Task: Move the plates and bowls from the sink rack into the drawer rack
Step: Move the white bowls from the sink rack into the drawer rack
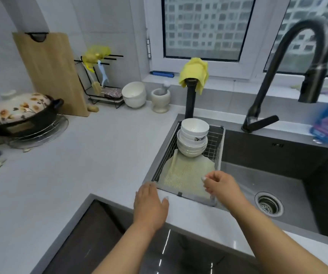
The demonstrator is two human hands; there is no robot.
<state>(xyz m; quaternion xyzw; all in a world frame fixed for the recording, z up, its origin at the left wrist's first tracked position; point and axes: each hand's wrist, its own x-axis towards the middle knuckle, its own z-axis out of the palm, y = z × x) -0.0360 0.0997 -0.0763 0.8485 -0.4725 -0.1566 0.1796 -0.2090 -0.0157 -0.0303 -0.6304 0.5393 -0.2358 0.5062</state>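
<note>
Hovering flat-fingered by the rack (217,149), left hand (151,202) is idling; right hand (221,184), loosely curled and empty, is poised toward stacked bowls (192,140).

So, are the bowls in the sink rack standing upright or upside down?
Upright: the stacked bowls sit in the sink rack with open mouths facing up, and the top one shows its white inside.

White bowls (193,138) stacked in sink rack (217,144), left hand (151,202) flat on counter (80,165)

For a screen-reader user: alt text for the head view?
A stack of white ceramic bowls sits in a wire sink rack lined with a pale green cloth; the left hand and right hand hover empty nearby.
</note>
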